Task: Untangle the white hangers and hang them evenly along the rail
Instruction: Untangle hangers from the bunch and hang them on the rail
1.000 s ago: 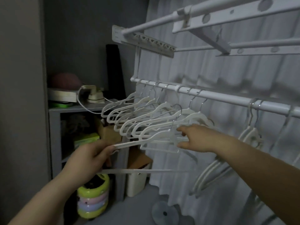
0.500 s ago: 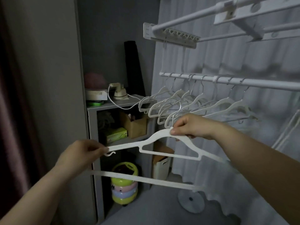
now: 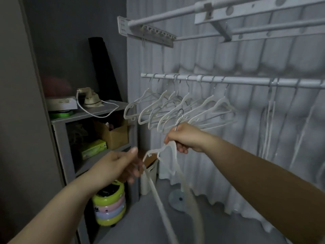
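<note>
We see through one wide-angle camera on our own head, facing forward and down, so both forearms rise from the bottom edge. The left hand [image 3: 119, 166] sits at 7 o'clock and the right hand [image 3: 186, 138] at 5, both near the lens. Farther off, the rail [image 3: 246, 81] runs from 11 o'clock to nearly 3 against the curtain [image 3: 228, 59]. The shelf unit [image 3: 58, 138] stands at 9 and the floor [image 3: 140, 217] lies at 6.
</note>
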### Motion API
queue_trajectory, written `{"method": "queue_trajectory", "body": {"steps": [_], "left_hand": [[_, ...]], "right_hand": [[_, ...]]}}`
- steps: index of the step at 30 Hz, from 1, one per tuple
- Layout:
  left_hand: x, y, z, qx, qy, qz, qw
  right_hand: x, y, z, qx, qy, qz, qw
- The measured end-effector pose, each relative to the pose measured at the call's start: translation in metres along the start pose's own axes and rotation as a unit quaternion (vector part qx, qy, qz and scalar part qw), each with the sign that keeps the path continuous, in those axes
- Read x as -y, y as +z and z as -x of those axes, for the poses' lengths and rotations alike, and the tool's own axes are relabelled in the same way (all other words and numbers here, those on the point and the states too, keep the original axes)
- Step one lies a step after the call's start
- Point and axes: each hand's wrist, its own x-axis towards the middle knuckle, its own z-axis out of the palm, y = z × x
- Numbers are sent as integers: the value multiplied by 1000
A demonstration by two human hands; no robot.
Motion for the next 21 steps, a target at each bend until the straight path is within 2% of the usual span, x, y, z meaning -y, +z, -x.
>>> {"method": "queue_trajectory", "body": {"steps": [4,10,14,17,21], "left_hand": [[-16,7,0,132,4,41,990],[-38,18,-11,277,-25,-107,954],[-43,44,-29,254,-31,-174,951],[-42,61,-49,201,21,-237,950],[-43,73,-79,180,-3,-182,967]], "right_hand": [[-5,-5,4,-16,55,19,998],[-10,-16,4,-45,89,68,993],[-20,-31,-3,-50,116,79,989],[-28,-47,-13,-48,119,87,988],[-34,-78,-32,-17,111,100,989]]}}
